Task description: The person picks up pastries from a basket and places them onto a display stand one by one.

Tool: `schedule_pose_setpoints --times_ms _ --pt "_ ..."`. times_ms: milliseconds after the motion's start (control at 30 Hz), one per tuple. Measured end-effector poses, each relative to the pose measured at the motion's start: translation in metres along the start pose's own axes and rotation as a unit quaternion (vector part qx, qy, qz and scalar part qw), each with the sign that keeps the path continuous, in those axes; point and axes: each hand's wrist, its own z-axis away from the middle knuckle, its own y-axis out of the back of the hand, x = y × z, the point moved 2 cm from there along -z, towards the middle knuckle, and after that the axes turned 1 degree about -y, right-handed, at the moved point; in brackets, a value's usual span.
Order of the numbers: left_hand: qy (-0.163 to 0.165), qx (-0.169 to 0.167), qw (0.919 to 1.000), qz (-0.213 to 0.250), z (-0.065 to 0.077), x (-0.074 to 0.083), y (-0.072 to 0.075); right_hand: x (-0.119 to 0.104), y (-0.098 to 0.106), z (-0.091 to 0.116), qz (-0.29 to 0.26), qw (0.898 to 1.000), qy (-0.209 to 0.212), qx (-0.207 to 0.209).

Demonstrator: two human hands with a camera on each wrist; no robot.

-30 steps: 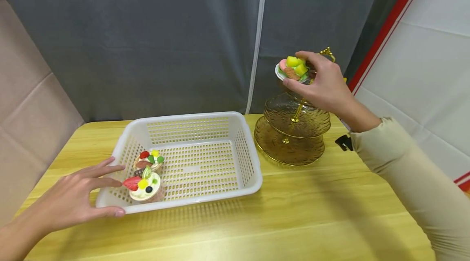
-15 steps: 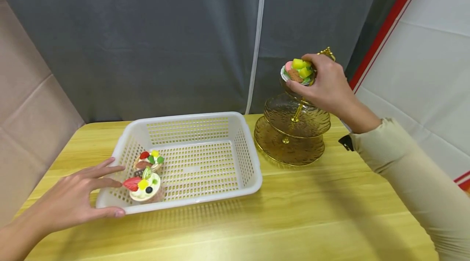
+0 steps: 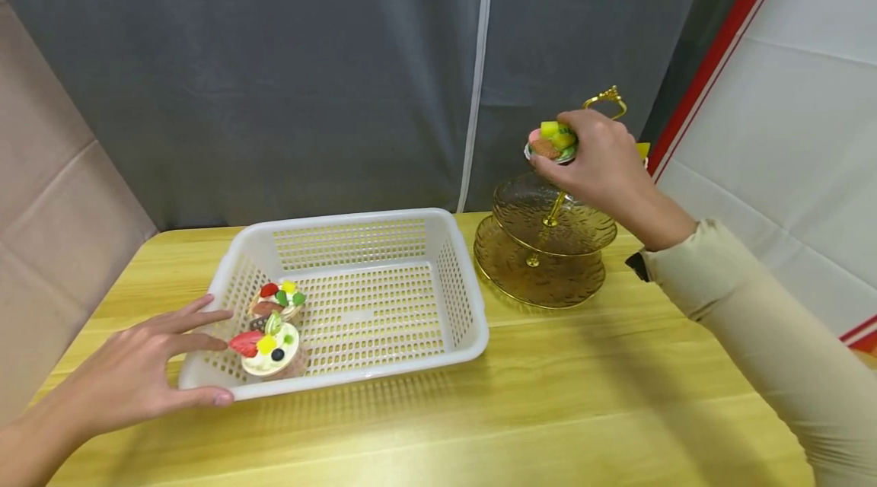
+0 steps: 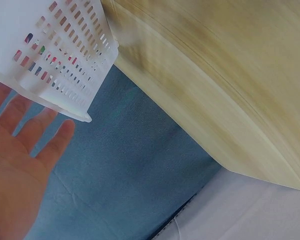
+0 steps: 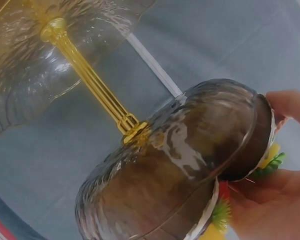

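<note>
My right hand (image 3: 606,163) pinches a fruit cupcake (image 3: 551,143), topped with yellow cubes, green leaves, a pink piece and a brown one, at the top tier of a gold-and-amber tiered stand (image 3: 524,209). In the right wrist view its brown cup (image 5: 255,150) sits at the tier's glass edge. A second brown-cupped cupcake (image 5: 219,212) is beside it on that tier. My left hand (image 3: 147,365) rests with spread fingers on the left end of a white basket (image 3: 342,374). Close to those fingers, a cream-topped cupcake (image 3: 274,354) and another fruit-topped cupcake (image 3: 281,300) lie inside.
The wooden table (image 3: 534,411) extends in front of the basket and stand. A grey curtain (image 3: 308,91) hangs right behind them. The stand's lower tier (image 3: 500,274) and gold handle (image 3: 606,95) show around the hand. A white wall panel (image 3: 808,129) borders the right side.
My right hand has moved slightly right, then down, bringing the cupcake from above the top tier onto its edge. The left hand and basket have stayed still.
</note>
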Motion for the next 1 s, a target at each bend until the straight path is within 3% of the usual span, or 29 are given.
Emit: schedule_pose_setpoints --times_ms 367,500,733,900,1000 --pt "-0.001 0.003 1.0000 0.005 0.000 0.000 0.000 -0.011 0.003 0.004 0.036 0.999 0.031 0.018" --pt "0.000 0.003 1.0000 0.005 0.000 0.000 0.000 -0.018 0.006 0.002 0.025 0.999 0.035 0.028" --pt "0.001 0.000 1.0000 0.006 -0.001 0.000 0.003 -0.040 0.001 -0.003 -0.057 0.995 0.080 0.007" --pt "0.005 0.000 1.0000 0.006 0.000 0.000 0.003 -0.060 -0.013 -0.008 -0.132 0.979 0.152 -0.043" --pt "0.005 0.000 1.0000 0.008 0.001 0.000 0.003 -0.071 -0.022 -0.010 -0.173 0.966 0.174 -0.086"
